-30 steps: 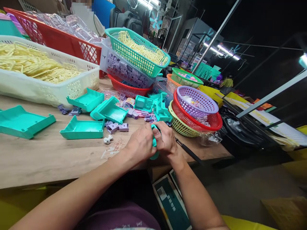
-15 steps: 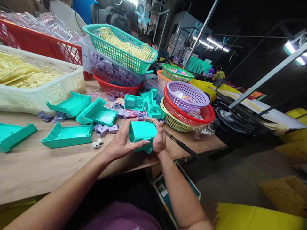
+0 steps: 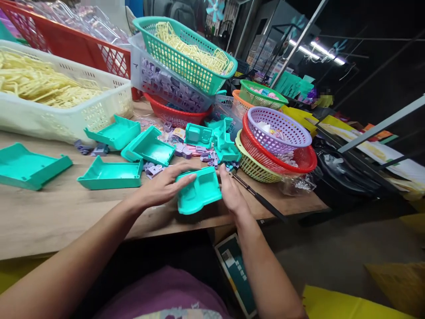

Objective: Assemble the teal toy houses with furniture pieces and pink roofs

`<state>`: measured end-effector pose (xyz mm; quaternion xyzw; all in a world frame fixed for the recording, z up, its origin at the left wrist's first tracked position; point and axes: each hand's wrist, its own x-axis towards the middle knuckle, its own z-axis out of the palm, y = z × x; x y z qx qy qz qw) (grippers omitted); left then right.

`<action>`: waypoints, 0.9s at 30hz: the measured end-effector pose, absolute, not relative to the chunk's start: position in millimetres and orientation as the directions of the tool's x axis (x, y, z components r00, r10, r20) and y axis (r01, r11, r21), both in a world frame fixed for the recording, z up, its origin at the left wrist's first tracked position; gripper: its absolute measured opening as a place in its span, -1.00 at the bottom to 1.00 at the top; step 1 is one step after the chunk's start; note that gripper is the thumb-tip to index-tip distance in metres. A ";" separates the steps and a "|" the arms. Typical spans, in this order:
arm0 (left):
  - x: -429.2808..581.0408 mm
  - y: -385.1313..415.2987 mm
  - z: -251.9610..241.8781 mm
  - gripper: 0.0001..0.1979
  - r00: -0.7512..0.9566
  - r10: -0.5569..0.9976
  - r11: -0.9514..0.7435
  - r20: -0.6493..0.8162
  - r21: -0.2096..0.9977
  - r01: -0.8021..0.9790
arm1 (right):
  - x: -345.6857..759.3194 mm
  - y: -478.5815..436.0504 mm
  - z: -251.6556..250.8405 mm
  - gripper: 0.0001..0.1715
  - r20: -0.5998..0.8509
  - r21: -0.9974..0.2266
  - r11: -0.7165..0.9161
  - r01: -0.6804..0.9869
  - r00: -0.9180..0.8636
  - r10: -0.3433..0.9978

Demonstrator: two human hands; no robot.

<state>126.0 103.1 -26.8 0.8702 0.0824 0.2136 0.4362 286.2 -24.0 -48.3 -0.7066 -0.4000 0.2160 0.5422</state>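
Observation:
Between my two hands, over the front edge of the table, is a teal plastic toy shell point(image 3: 201, 190) with a recessed, rounded face turned up toward me. My left hand point(image 3: 168, 184) grips its left side, thumb across the top and fingers behind. On the other side my right hand point(image 3: 233, 192) presses against the shell's right edge, its fingertips partly hidden. Teal open-sided panels point(image 3: 111, 175) lie left of my hands, with another teal panel point(image 3: 149, 148) behind. Small purple plastic parts point(image 3: 152, 169) lie just beyond my left hand.
A thin black-handled tool point(image 3: 262, 200) lies right of my right hand. Stacked round baskets point(image 3: 279, 150) stand behind it. Further left are a teal basket point(image 3: 186, 57) of yellow pieces and a white crate point(image 3: 109, 106). The table's front edge point(image 3: 149, 232) runs beneath my hands.
The teal shell has been turned so that its recessed face shows instead of its smooth side and opening. My right hand has shifted to its right edge. The view has swung left.

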 end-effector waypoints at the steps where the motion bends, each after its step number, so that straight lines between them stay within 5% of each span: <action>1: 131.6 99.2 -26.8 -0.57 0.884 0.371 -0.604 0.286 0.797 -0.004 | 287.2 -22.4 -44.7 -0.27 0.122 -0.915 -0.135 0.381 0.578 0.807; 6: 154.5 69.7 -32.8 -0.61 0.753 0.572 -0.608 0.325 0.784 0.123 | 289.3 -12.4 -41.0 -0.29 0.190 -0.831 -0.194 0.521 0.594 0.782; 14: 133.3 62.7 -37.7 -0.79 0.779 0.343 -0.832 0.524 0.554 -0.006 | 250.3 -35.8 -66.7 -0.39 0.305 -0.880 -0.083 0.468 0.690 0.657; 17: 116.6 87.4 -38.2 -0.69 0.800 0.274 -0.867 0.534 0.496 -0.035 | 243.2 -30.1 -67.0 -0.29 0.328 -0.878 0.013 0.479 0.580 0.745; 20: 104.2 115.3 -42.1 -0.58 0.817 0.245 -0.895 0.521 0.446 -0.016 | 264.3 -14.2 -61.7 -0.27 0.408 -0.771 0.057 0.634 0.423 0.809; 25: 100.1 139.3 -45.9 -0.58 0.819 0.270 -0.924 0.506 0.376 0.073 | 312.7 21.8 -68.8 -0.44 0.360 -0.537 -0.302 0.788 0.538 0.762; 27: 103.8 144.8 -40.2 -0.56 0.839 0.257 -0.927 0.480 0.367 0.074 | 321.4 35.7 -72.5 -0.47 0.324 -0.508 -0.223 0.832 0.424 0.846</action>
